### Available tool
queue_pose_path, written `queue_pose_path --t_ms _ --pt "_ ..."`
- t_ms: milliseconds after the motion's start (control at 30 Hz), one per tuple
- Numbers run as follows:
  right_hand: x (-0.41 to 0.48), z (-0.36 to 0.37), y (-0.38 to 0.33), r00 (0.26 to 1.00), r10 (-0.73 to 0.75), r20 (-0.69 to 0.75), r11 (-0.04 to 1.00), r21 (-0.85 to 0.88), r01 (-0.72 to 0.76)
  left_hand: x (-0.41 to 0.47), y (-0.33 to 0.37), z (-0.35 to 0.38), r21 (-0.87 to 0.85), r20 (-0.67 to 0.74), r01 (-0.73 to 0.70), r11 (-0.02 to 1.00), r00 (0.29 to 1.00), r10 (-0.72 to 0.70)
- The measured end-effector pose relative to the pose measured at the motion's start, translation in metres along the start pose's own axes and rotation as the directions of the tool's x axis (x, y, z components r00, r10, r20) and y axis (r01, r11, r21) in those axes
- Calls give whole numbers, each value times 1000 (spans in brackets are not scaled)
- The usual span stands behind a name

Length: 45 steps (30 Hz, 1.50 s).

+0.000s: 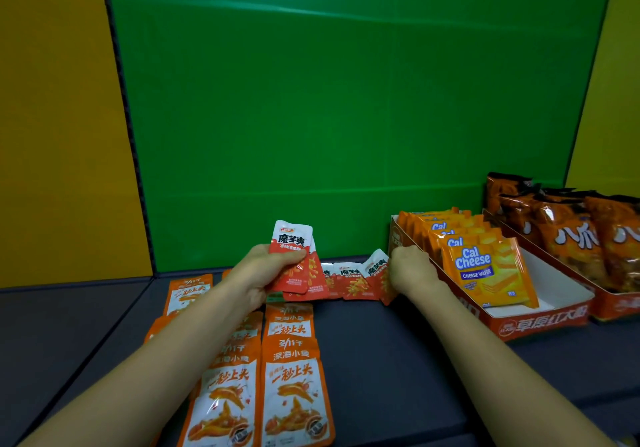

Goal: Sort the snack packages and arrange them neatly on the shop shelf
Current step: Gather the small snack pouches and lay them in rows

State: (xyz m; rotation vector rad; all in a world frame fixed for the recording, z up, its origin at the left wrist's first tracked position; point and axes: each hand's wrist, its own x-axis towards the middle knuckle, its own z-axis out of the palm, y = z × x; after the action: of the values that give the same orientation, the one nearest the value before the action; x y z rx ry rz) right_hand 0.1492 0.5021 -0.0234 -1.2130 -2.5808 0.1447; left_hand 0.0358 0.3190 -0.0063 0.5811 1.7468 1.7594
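Note:
My left hand (258, 275) grips a small stack of red-and-white konjac sachets (292, 244), held upright above the grey shelf (398, 360). More of the same red sachets (353, 282) lie in a row at the back of the shelf. My right hand (412, 268) pinches the rightmost sachet of that row (377, 261), which is tilted up beside the wafer box. Two columns of overlapping orange-and-white fish snack packs (294, 377) run toward me under my left forearm, with another such pack (188, 294) further left.
A cardboard display box (540, 323) at right holds a row of orange Cal Cheese wafer packs (485, 270). Beyond it a second box holds dark orange snack bags (568, 235). A green back panel (346, 100) and yellow side panels close off the shelf.

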Motion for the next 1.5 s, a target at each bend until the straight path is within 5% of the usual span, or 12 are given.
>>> queue_pose_path --t_ms 200,367,533,900,1033,1233,1500 --pt "-3 6 0 999 27 40 987 -157 -21 2 -2 -1 18 -4 7 1000 1000 -7" --pt "-15 6 5 992 -98 -82 967 -245 75 2 -3 -1 17 3 12 1000 1000 -12" --pt "-27 20 21 955 -291 49 942 -160 295 2 -3 -2 18 -3 16 1000 1000 -16" --pt "-18 26 24 944 -329 9 936 -134 327 0 -9 6 4 -5 58 998 998 -58" --pt "-38 14 7 884 -427 -191 894 58 445 -3 -11 15 -28 13 81 996 997 -81" --pt "-57 12 -12 887 -461 1 707 604 367 -7 -18 33 20 44 82 996 996 -83" --pt "-52 18 14 968 -241 -75 857 451 249 -4 -25 40 232 -1 36 972 999 -37"
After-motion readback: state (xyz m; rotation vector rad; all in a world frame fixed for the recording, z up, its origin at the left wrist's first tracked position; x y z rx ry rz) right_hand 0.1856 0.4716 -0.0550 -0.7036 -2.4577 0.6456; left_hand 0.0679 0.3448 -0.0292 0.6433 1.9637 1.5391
